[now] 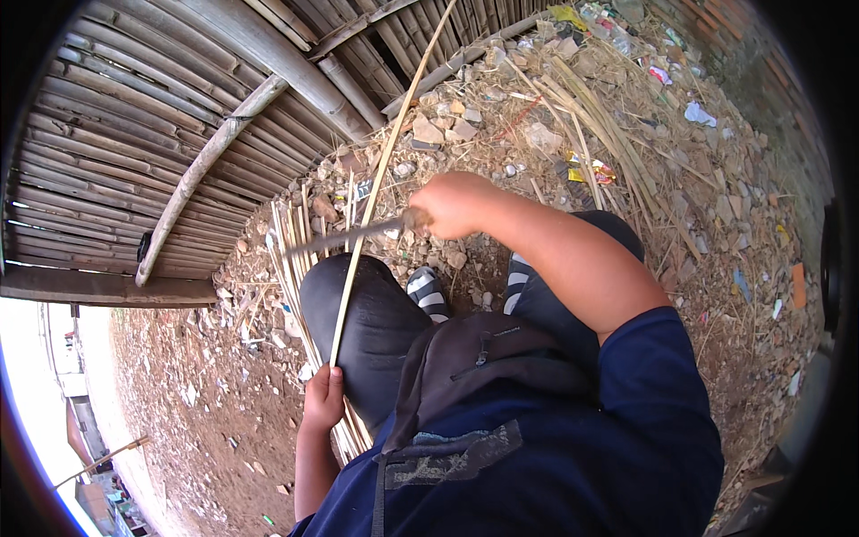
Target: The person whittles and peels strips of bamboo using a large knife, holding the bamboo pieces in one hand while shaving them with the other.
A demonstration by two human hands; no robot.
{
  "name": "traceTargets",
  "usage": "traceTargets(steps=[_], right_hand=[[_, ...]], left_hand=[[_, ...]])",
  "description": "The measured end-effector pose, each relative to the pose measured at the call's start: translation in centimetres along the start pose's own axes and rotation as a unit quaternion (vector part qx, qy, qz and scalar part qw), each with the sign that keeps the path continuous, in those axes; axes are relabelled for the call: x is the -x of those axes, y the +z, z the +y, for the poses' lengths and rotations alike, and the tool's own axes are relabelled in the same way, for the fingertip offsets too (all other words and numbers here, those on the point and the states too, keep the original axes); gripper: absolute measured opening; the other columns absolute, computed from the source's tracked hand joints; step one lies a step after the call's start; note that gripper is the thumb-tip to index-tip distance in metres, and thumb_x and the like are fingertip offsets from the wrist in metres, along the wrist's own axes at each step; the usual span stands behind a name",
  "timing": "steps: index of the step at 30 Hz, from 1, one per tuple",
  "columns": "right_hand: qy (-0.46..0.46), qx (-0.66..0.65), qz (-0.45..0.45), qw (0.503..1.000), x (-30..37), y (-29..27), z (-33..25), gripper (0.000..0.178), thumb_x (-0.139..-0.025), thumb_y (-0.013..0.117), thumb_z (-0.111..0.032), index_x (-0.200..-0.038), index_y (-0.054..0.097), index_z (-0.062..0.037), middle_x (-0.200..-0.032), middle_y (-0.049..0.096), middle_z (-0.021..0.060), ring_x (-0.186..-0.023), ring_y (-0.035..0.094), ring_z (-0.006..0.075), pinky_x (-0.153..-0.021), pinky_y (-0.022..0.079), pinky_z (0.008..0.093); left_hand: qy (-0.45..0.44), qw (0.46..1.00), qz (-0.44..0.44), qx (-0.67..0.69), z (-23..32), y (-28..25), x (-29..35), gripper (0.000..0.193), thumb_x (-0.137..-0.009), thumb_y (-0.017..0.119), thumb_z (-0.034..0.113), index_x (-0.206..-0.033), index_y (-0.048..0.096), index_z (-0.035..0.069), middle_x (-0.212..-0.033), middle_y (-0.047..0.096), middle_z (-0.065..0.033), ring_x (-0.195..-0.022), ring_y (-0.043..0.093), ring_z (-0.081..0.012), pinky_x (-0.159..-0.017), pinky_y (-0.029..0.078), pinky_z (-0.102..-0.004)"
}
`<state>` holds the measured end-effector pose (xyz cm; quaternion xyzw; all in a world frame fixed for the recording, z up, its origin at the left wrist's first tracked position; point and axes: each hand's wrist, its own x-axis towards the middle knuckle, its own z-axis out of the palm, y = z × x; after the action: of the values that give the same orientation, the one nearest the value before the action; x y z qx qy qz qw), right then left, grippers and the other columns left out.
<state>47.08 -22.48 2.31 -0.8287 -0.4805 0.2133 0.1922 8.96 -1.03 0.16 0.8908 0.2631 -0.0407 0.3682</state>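
My left hand (323, 399), beside my left thigh, is closed round the lower end of a long, pale bamboo strip (386, 164). The strip runs up across my left knee and reaches the top of the picture. In my right hand (455, 205) is the handle of a knife, closed in the fist. The knife blade (343, 238) points left and crosses the strip above the knee; motion smears it, and I cannot tell whether it touches the strip. A bundle of thin bamboo strips (284, 234) lies along the outer side of my left leg.
A bamboo slat wall (116, 161) with thick poles rises at the far left. Stones (428, 130), dry straw and litter cover the ground ahead. Split bamboo lengths (608, 134) lie at the far right. A dark bag (479, 367) rests against my front, between my bent knees.
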Motion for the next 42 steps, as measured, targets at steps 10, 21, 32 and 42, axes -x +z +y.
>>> traceTargets(steps=[10,21,32,42], right_hand=[[0.255,-0.143,0.130,0.947,-1.5,-2.7,11.7,0.025,-0.092,0.065,-0.023,-0.101,0.067,0.0004,-0.095,0.071,0.0167,-0.088,0.070,0.0285,-0.079,0.056,0.0423],[0.082,0.085,0.007,0.993,2.2,-4.4,0.7,0.019,-0.083,0.065,-0.017,-0.101,0.071,-0.0135,-0.099,0.072,0.0141,-0.094,0.071,0.0335,-0.082,0.056,0.0477],[0.070,0.070,-0.029,0.995,1.7,-3.5,0.0,0.028,-0.077,0.070,-0.019,-0.102,0.072,-0.0088,-0.100,0.073,0.0148,-0.099,0.070,0.0348,-0.085,0.056,0.0470],[0.134,-0.019,0.056,0.989,0.2,-2.5,6.2,0.029,-0.080,0.073,-0.024,-0.100,0.069,-0.0048,-0.099,0.072,0.0167,-0.094,0.070,0.0317,-0.083,0.055,0.0437]], left_hand=[[0.012,0.997,0.042,-0.059,0.7,-0.1,0.3,0.039,-0.107,0.049,0.032,-0.089,0.061,-0.001,-0.061,0.056,-0.0142,-0.058,0.057,-0.0256,-0.058,0.045,-0.0400],[0.002,0.988,0.022,-0.153,2.7,-0.7,1.9,0.035,-0.106,0.051,0.029,-0.086,0.055,0.001,-0.065,0.060,-0.0210,-0.062,0.063,-0.0421,-0.058,0.046,-0.0503],[-0.010,0.955,0.115,-0.273,3.0,-0.5,5.0,0.019,-0.100,0.058,0.023,-0.097,0.061,0.004,-0.072,0.065,-0.0231,-0.068,0.065,-0.0451,-0.060,0.050,-0.0547],[-0.026,0.979,0.061,-0.192,0.7,-0.7,4.1,0.038,-0.104,0.053,0.031,-0.080,0.055,0.002,-0.067,0.061,-0.0248,-0.069,0.063,-0.0476,-0.060,0.047,-0.0541]])
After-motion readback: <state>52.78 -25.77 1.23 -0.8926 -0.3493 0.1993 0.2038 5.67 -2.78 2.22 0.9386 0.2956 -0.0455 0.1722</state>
